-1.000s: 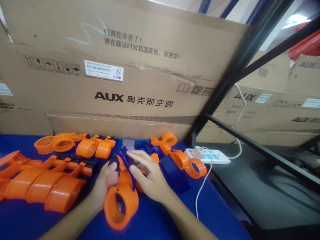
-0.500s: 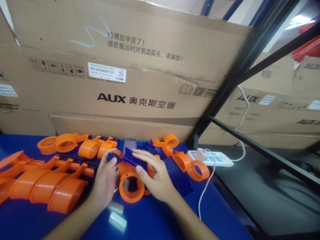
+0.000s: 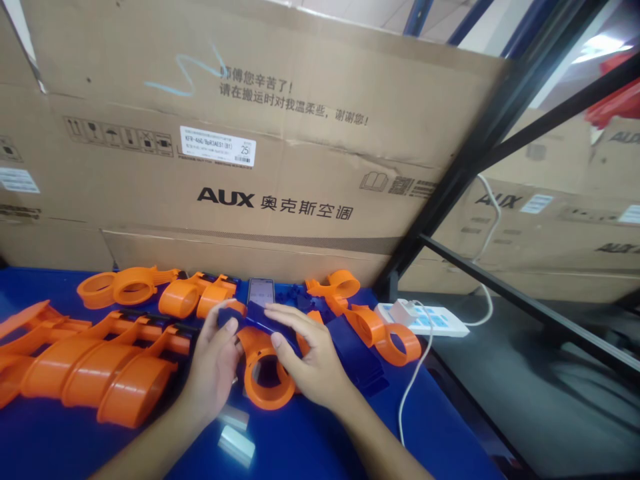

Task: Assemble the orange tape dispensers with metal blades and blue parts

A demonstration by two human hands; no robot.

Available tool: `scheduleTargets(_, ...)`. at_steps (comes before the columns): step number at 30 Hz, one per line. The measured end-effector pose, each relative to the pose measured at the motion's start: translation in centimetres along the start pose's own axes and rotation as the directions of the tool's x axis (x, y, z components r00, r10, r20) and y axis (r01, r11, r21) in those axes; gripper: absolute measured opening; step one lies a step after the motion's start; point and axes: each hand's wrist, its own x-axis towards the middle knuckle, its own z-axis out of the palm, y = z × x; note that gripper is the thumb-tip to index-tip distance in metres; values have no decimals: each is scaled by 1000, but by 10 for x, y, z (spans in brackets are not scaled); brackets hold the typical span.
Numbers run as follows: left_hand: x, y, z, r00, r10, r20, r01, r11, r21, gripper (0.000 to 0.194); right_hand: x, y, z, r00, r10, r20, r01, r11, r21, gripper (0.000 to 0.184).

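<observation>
Above the table, my left hand (image 3: 215, 363) pinches one end of a dark blue plastic piece (image 3: 273, 325) between thumb and fingers. The fingers and thumb of my right hand (image 3: 315, 357) grip its other end from above. Whether it is a single piece or two joined ones, I cannot tell. Right below, between the hands, is an orange plastic ring part (image 3: 270, 393) with its round opening facing me. My hands hide its upper part, so I cannot tell whether it is joined to the blue piece.
Orange ring parts (image 3: 90, 373) stand in a row at left, with more behind. At right lie orange rings (image 3: 400, 345) and flat dark blue pieces (image 3: 355, 353). A phone (image 3: 261, 291) leans by the carton (image 3: 280, 167). A power strip (image 3: 425, 318) with a white cable sits near a black frame.
The blue piece has tilted slightly flatter and lower between my hands. The orange ring below it appears a little further right. My grip looks the same.
</observation>
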Motion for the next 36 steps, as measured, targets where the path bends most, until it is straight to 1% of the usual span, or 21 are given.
scheduleTargets(3, -1, -1, -2, 1000, 5, 2, -5, 1000, 8, 47, 0, -1, 0, 1000, -11, 2, 11, 1000, 0, 32)
scheduleTargets(6, -2, -1, -4, 999, 40, -10, -40, 999, 20, 50, 0, -2, -1, 1000, -28, -3, 28, 1000, -3, 32)
scheduleTargets(9, -1, 1, -5, 996, 85, -18, -85, 996, 16, 47, 1, -2, -2, 999, -38, -7, 38, 999, -8, 31)
scheduleTargets(11, 0, 2, -6, 995, 93, -24, -93, 996, 15, 43, 1, -2, -2, 999, -41, -9, 41, 999, -14, 30)
scheduleTargets(17, 1, 1, -7, 996, 85, -19, -84, 996, 40, 46, -2, -3, -1, 997, -65, -39, 64, 998, -17, 31)
scheduleTargets(19, -1, 0, -7, 995, 97, -33, -95, 994, 52, 46, -2, -4, -1, 997, -66, -51, 65, 998, -18, 31)
scheduleTargets(22, -3, 0, -6, 991, 127, -36, -123, 989, 86, 48, -2, -4, -1, 996, -70, -49, 69, 997, -16, 31)
scheduleTargets(26, -3, 0, -4, 992, 123, -15, -121, 988, 97, 46, -2, -3, -1, 995, -81, -51, 80, 997, -9, 30)
scheduleTargets(36, 0, -3, -8, 993, 116, -36, -111, 987, 118, 48, -1, -3, 0, 996, -83, -40, 82, 996, -27, 29)
